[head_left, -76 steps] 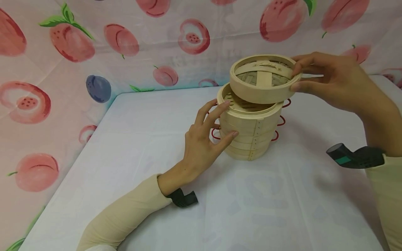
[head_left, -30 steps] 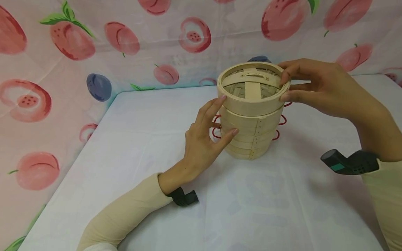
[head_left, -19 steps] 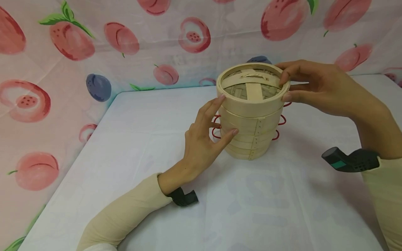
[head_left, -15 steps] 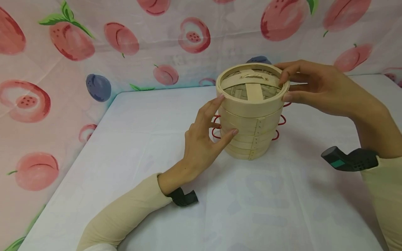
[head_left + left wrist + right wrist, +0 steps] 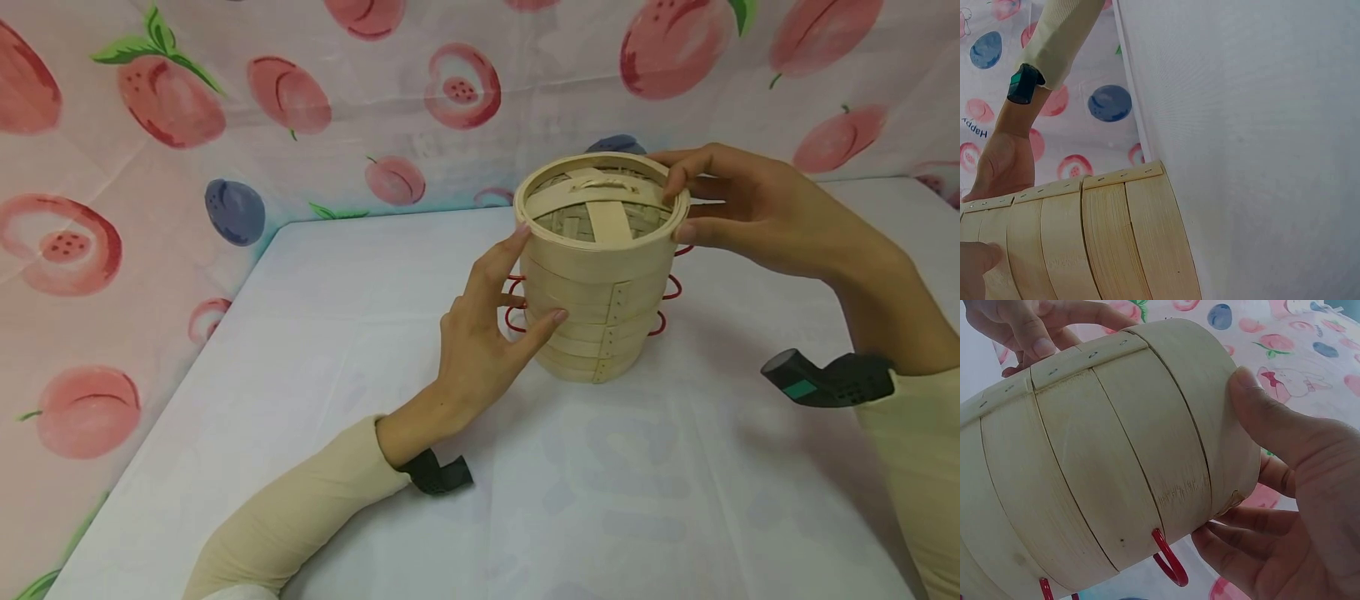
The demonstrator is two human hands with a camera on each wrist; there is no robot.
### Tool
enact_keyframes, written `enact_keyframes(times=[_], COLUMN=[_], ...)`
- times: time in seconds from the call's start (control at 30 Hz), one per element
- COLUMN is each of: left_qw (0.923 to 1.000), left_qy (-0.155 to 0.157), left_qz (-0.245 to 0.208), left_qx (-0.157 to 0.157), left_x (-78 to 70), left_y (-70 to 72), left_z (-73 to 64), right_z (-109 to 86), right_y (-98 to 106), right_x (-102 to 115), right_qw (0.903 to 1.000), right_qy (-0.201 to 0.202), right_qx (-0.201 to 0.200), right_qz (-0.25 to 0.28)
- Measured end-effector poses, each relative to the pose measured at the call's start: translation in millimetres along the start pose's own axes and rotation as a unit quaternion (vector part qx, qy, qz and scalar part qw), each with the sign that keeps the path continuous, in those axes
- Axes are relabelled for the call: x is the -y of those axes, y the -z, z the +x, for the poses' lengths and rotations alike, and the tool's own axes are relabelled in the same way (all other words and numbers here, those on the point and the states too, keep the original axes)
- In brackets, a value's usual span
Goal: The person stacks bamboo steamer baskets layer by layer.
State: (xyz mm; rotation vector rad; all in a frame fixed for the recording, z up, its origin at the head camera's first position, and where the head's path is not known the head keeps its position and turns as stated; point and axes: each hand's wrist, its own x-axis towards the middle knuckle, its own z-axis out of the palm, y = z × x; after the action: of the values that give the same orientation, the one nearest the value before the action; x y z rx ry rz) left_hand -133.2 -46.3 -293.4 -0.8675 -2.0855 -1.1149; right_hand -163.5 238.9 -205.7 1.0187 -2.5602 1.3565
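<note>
A stacked bamboo steamer [image 5: 585, 300] with red loop handles [image 5: 672, 287] stands upright on the white table. Its woven lid [image 5: 611, 222], with a raised rim and a strap across it, sits level on the top tier. My right hand [image 5: 772, 212] grips the lid's rim from the right, thumb outside and fingers over the edge. Around the stack's left side my left hand [image 5: 480, 337] holds the tiers, thumb in front and fingertips up near the lid. In the right wrist view the lid [image 5: 1197, 369] meets the tier below along a thin seam.
Behind the table [image 5: 337, 358] hangs a pink cloth [image 5: 525, 83] printed with peaches and blue fruit. Dark wrist cameras [image 5: 828, 379] are worn at both beige sleeves [image 5: 300, 508].
The right hand has lowered the lid, first tilted and off to the right, down and left onto the top tier; lately it settled slightly lower. The left hand stays nearly still.
</note>
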Motion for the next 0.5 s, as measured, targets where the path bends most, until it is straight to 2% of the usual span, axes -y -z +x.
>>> enact_keyframes(times=[0.5], left_qw=[1.0], left_qy=[-0.005], left_qz=[-0.001], left_qx=[0.002], left_x=[0.3], left_y=[1.0], left_z=[0.3], right_z=[0.0], right_y=[1.2], right_x=[0.2], right_qw=[1.0], right_qy=[-0.003], right_qx=[0.005], right_qz=[0.003])
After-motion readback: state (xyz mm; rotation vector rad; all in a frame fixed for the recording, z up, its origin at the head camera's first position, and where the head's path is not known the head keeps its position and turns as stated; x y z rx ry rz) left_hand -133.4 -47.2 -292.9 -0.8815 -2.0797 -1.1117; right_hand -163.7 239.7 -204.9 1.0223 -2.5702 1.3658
